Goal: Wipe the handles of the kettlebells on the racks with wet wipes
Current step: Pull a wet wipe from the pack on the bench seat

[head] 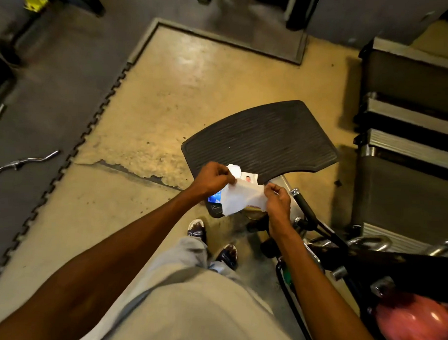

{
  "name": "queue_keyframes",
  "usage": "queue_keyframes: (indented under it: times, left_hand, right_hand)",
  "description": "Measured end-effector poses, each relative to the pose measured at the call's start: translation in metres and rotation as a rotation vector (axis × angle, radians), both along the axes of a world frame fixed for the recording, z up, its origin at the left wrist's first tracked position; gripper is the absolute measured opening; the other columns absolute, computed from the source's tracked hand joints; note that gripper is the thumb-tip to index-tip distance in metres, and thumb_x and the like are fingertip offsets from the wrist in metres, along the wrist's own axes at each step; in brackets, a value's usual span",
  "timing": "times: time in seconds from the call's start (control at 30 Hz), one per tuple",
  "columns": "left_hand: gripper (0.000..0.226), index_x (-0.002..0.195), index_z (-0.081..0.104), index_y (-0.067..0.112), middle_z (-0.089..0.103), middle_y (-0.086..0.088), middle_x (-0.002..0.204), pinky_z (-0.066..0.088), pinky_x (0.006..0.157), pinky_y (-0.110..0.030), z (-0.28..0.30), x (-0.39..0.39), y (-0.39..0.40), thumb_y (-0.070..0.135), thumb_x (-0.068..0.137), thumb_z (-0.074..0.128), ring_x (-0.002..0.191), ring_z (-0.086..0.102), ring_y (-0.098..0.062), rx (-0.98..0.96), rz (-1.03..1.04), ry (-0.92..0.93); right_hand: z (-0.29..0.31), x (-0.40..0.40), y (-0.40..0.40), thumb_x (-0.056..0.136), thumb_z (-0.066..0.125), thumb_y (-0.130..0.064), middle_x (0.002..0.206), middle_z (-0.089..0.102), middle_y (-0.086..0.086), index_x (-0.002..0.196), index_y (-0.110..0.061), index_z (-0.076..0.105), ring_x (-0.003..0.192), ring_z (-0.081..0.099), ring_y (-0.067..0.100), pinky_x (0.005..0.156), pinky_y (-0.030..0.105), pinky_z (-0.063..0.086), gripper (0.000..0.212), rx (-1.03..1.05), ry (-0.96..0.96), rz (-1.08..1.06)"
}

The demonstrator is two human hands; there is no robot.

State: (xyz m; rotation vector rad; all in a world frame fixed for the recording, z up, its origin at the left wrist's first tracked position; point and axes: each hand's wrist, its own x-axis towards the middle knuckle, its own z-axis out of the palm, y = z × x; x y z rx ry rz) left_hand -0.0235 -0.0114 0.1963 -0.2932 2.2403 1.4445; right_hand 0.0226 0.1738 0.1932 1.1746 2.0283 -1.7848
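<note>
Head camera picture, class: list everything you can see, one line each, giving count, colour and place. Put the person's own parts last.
Wet wipe: one, white, stretched between both hands.
Wipe packet: one, blue and white, under the left hand.
Ribbed mat: one, black, on the tan floor, centre.
Curl bar: one, chrome, on the grey flooring, left.
Steps: a stack, grey with dark faces, right edge.
Kettlebell: one, pinkish red, bottom right.
Black grip handle: one, beside the right hand.
Shoes: two, dark with white toes, below the hands.
Left hand: pinching the wipe's top left.
Right hand: pinching the wipe's right edge.
</note>
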Motion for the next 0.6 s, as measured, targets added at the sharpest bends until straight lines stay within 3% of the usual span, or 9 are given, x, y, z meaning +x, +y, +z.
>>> queue_keyframes:
  times: [0.1,0.2,0.27,0.3,0.37,0.47,0.6]
  left_hand:
    - [0.012,0.100,0.080,0.000,0.075,-0.010,0.092,0.054,0.080,-0.026,0.005,0.000,0.001,0.007,0.095,0.070,0.084,0.069,-0.018,0.030,-0.019,0.007]
    - [0.012,0.098,0.079,0.002,0.074,-0.008,0.087,0.054,0.066,-0.019,0.008,-0.002,0.002,0.008,0.096,0.069,0.077,0.068,-0.015,0.110,0.003,-0.022]
    - [0.016,0.103,0.076,-0.005,0.071,-0.010,0.085,0.054,0.057,-0.019,0.011,-0.005,0.006,0.007,0.097,0.067,0.072,0.066,-0.018,0.189,0.046,-0.094]
    - [0.019,0.108,0.073,-0.008,0.070,-0.012,0.085,0.053,0.054,-0.020,0.012,-0.004,0.008,0.007,0.098,0.067,0.070,0.064,-0.018,0.219,0.078,-0.140]
    - [0.026,0.116,0.070,-0.009,0.068,-0.015,0.092,0.054,0.054,-0.021,0.011,-0.003,0.011,0.010,0.099,0.067,0.070,0.063,-0.019,0.238,0.119,-0.218]
    - [0.027,0.122,0.066,-0.004,0.066,-0.017,0.108,0.055,0.054,-0.020,0.009,0.001,0.011,0.014,0.101,0.065,0.076,0.064,-0.020,0.238,0.107,-0.269]
    - [0.024,0.118,0.071,-0.001,0.070,-0.017,0.117,0.059,0.063,-0.023,-0.001,0.002,0.001,0.016,0.105,0.061,0.082,0.067,-0.020,0.203,-0.037,-0.214]
  right_hand:
    - [0.003,0.002,0.004,0.104,0.062,-0.026,0.125,0.069,0.013,0.131,-0.008,0.065,0.113,0.065,0.029,0.082,0.034,0.059,0.033,-0.215,-0.030,-0.109]
    - [0.007,0.012,0.005,0.103,0.062,-0.034,0.115,0.075,0.013,0.118,-0.017,0.069,0.109,0.071,0.031,0.096,0.042,0.058,0.025,-0.386,-0.078,-0.090]
    - [0.011,0.020,0.005,0.101,0.061,-0.038,0.103,0.078,0.010,0.119,-0.017,0.069,0.100,0.071,0.027,0.089,0.037,0.054,0.028,-0.477,-0.125,-0.045]
    - [0.012,0.024,0.003,0.101,0.060,-0.036,0.099,0.078,0.010,0.121,-0.014,0.069,0.097,0.070,0.026,0.087,0.036,0.052,0.031,-0.518,-0.141,-0.028]
    - [0.013,0.030,-0.005,0.102,0.060,-0.022,0.103,0.075,0.015,0.121,-0.007,0.068,0.100,0.068,0.028,0.101,0.041,0.052,0.026,-0.590,-0.098,-0.118]
    - [0.010,0.035,-0.017,0.100,0.059,-0.002,0.111,0.068,0.016,0.111,-0.008,0.070,0.111,0.062,0.034,0.114,0.049,0.045,0.017,-0.559,0.001,-0.310]
    - [0.001,0.046,-0.028,0.099,0.061,-0.005,0.111,0.071,0.015,0.111,-0.011,0.070,0.097,0.069,0.027,0.101,0.049,0.055,0.016,-0.479,0.060,-0.457]
